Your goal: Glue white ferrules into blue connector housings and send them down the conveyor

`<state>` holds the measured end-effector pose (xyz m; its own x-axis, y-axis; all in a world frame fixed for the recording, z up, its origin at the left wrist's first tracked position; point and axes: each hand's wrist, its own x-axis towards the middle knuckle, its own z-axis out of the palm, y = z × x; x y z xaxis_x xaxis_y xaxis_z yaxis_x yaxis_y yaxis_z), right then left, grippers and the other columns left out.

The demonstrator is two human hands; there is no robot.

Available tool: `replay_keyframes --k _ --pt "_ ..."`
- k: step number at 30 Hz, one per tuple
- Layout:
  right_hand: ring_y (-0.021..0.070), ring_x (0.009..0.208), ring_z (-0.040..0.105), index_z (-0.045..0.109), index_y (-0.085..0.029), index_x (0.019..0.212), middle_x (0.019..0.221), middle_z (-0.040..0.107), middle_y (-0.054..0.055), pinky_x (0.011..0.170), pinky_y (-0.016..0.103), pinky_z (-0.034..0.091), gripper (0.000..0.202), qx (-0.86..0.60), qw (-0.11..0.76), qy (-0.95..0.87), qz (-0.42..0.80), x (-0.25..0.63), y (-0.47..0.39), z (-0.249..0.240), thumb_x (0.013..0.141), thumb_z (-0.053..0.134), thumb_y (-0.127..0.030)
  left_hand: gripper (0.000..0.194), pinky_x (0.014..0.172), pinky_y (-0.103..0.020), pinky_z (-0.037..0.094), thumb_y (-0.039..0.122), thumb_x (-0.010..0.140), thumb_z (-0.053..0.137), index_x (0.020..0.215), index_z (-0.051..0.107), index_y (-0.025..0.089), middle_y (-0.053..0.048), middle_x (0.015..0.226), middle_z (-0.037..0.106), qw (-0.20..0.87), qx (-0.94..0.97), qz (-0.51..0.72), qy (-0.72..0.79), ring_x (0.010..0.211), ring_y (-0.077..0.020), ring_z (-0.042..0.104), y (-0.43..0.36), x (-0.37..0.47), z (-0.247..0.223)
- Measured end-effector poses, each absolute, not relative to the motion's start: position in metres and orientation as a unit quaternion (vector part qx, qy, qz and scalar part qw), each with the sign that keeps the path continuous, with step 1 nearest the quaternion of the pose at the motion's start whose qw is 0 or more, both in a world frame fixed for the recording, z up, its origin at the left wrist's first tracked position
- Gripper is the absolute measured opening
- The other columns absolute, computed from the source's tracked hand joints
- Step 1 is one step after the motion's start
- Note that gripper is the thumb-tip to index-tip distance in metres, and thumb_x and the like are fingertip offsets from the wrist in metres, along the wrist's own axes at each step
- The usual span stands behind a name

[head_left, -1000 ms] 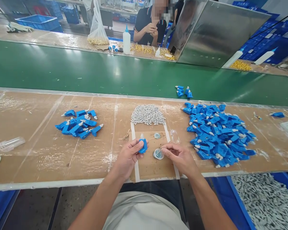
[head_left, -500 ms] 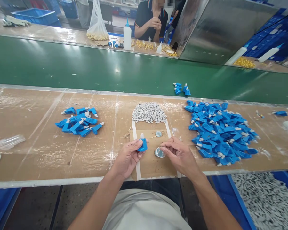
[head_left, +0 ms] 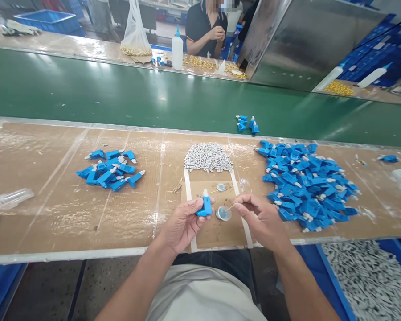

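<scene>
Between the thumb and fingers of my left hand (head_left: 184,224) is a blue plastic piece (head_left: 205,207) with a white tip pointing up. My right hand (head_left: 259,218) pinches a thin stick (head_left: 230,207), whose far end is at a small clear cup (head_left: 223,213) of greyish content. A second small round dish (head_left: 221,187) lies just beyond, a thin stick beside it. Farther up sits a heap of small grey-white parts (head_left: 207,157). Blue pieces form a small pile (head_left: 110,170) at the left and a large pile (head_left: 309,185) at the right.
A green conveyor belt (head_left: 120,98) crosses behind the cardboard-covered table (head_left: 63,223), carrying several blue pieces (head_left: 247,124). Clear plastic cups (head_left: 13,198) lie at the left. A blue bin (head_left: 337,285) of grey parts stands lower right. Another person (head_left: 205,33) sits across, near a white bottle (head_left: 177,51).
The blue piece in my left hand has shifted slightly right and turned more upright. My right hand has moved a little right, its stick now visible. Blue pieces on the belt have moved left.
</scene>
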<state>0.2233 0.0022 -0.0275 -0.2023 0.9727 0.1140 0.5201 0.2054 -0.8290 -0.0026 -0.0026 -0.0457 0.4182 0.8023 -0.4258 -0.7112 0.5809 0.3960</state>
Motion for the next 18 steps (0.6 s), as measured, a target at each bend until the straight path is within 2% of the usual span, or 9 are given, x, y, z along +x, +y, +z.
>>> replay_keyframes --k 4,8,13,18 --pt "0.0147 0.066 0.058 0.066 -0.022 0.092 0.090 0.069 0.003 0.062 0.029 0.048 0.014 -0.516 0.442 -0.636 0.365 0.220 0.001 -0.013 0.099 0.061 -0.033 0.023 0.055 -0.010 0.054 0.020 0.083 0.078 0.097 0.078 0.002 -0.011 0.086 0.071 0.856 0.073 0.430 0.278 0.066 -0.0094 0.067 -0.007 0.007 -0.037" --pt "0.0161 0.068 0.062 0.067 -0.022 0.093 0.091 0.070 0.004 0.064 0.031 0.052 0.006 -0.497 0.497 -0.631 0.328 0.208 -0.007 0.004 0.097 0.064 -0.027 0.025 0.056 -0.010 0.053 0.024 0.082 0.080 0.094 0.078 0.003 -0.012 0.088 0.072 0.863 0.087 0.419 0.269 0.067 -0.0087 0.065 -0.010 0.015 -0.030" --pt "0.0199 0.080 0.068 0.067 -0.024 0.096 0.092 0.071 0.004 0.071 0.033 0.054 0.007 -0.464 0.503 -0.685 0.251 0.193 -0.014 0.013 0.096 0.064 -0.018 0.027 0.056 -0.011 0.053 0.026 0.078 0.083 0.090 0.077 0.003 -0.011 0.083 0.070 0.863 0.089 0.412 0.278 0.067 -0.0090 0.064 -0.011 0.017 -0.026" --pt "0.0214 0.088 0.068 0.065 -0.024 0.099 0.092 0.070 0.004 0.079 0.036 0.054 0.012 -0.440 0.502 -0.707 0.234 0.186 -0.014 0.010 0.095 0.062 -0.013 0.026 0.056 -0.011 0.052 0.026 0.078 0.083 0.088 0.077 0.003 -0.010 0.082 0.069 0.863 0.089 0.415 0.273 0.065 -0.0079 0.063 -0.012 0.018 -0.026"
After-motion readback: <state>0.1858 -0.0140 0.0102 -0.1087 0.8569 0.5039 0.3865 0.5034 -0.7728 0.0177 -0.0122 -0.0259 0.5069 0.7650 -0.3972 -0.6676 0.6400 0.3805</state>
